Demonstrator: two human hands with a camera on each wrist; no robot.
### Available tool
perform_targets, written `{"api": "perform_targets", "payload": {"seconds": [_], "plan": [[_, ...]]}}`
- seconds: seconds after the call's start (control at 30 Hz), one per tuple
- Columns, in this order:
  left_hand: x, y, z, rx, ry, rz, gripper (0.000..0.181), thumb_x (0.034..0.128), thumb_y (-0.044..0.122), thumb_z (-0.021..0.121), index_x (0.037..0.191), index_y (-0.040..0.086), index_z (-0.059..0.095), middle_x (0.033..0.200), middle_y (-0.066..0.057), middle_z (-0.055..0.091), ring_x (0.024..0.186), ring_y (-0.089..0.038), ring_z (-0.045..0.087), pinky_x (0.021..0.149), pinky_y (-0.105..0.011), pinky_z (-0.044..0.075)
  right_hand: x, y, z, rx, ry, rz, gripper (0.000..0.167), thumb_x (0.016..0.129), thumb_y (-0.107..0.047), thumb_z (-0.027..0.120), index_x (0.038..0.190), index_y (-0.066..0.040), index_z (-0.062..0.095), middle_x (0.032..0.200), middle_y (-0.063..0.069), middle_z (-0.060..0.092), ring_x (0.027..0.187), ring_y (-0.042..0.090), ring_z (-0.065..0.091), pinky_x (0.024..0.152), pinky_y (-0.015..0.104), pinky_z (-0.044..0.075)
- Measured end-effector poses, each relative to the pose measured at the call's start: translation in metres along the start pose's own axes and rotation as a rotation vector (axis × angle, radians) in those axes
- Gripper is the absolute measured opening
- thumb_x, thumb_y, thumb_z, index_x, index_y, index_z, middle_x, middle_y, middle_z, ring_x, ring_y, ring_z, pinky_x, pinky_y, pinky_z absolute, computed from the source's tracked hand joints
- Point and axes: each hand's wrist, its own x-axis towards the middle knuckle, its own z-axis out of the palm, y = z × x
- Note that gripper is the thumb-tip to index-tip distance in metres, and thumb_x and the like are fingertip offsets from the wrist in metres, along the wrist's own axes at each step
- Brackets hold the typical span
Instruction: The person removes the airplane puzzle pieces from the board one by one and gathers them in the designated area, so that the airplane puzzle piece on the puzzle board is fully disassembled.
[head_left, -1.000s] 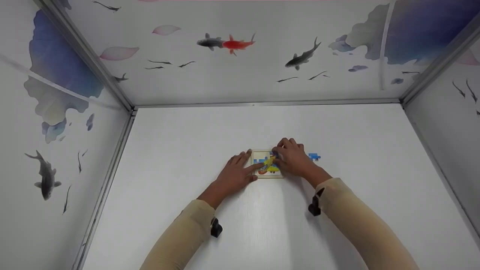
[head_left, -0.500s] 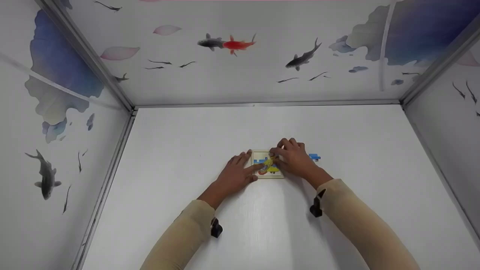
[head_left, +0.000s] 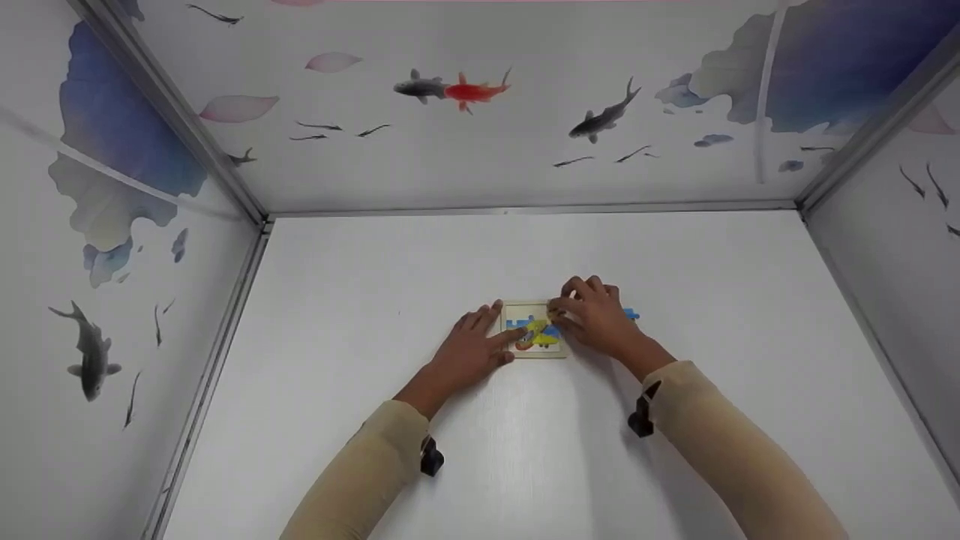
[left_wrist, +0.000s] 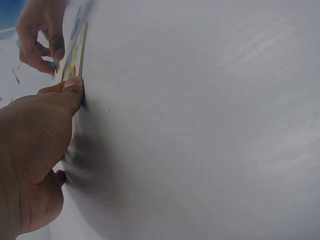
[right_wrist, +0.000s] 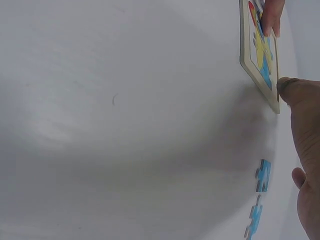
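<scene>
A small wooden jigsaw tray (head_left: 534, 357) lies on the white table, partly filled with blue and yellow pieces, its upper left bare. My left hand (head_left: 471, 346) rests along the tray's left side, the straight index finger on the yellow piece (head_left: 535, 328) and the thumb at the lower-left corner. Over the upper-right corner, my right hand (head_left: 596, 319) pinches a small puzzle piece (left_wrist: 54, 65) between thumb and fingers; a bit of blue shows in the left wrist view, while most of the piece is hidden.
Loose blue puzzle pieces lie right of the tray: one puzzle piece (right_wrist: 263, 176) and another blue piece (right_wrist: 254, 220) in the right wrist view. In the head view, the right hand partly covers them. Printed walls enclose the table (head_left: 360, 285) at the back and sides.
My right hand has shifted slightly right from the tray's upper right, uncovering more blue there and covering more of the loose pieces. The left hand stays in place.
</scene>
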Motion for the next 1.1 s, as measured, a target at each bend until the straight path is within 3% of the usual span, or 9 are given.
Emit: {"api": "perform_targets", "payload": {"seconds": [0.47,0.87,1.1], "plan": [[-0.003,0.001,-0.002,-0.082,0.010,0.009,0.055,0.1163,0.053,0.047,0.170,0.040,0.045,0.187,-0.014,0.014,0.173,-0.037,0.020,0.139,-0.057,0.022,-0.022,0.020,-0.012,0.015,0.000,0.074,0.025,0.106,-0.023,0.077,0.131,-0.022,0.080,0.131,0.008,0.064,0.123,0.034,0.054,0.111,0.073,0.039],[-0.003,0.003,-0.002,-0.066,-0.007,-0.029,0.056,0.1162,0.056,0.044,0.171,0.043,0.042,0.188,-0.010,0.012,0.175,-0.035,0.014,0.140,-0.065,0.012,-0.047,0.048,-0.023,0.028,0.044,0.112,0.025,0.102,-0.019,0.082,0.127,-0.021,0.082,0.129,0.009,0.064,0.121,0.035,0.054,0.108,0.073,0.041],[-0.003,0.003,-0.001,-0.066,-0.006,-0.031,0.057,0.1165,0.057,0.041,0.171,0.042,0.042,0.188,-0.010,0.012,0.175,-0.037,0.011,0.139,-0.066,0.013,-0.060,0.064,-0.031,0.005,0.057,0.117,0.026,0.102,-0.017,0.081,0.128,-0.019,0.082,0.131,0.013,0.064,0.121,0.038,0.054,0.106,0.077,0.043]]}}
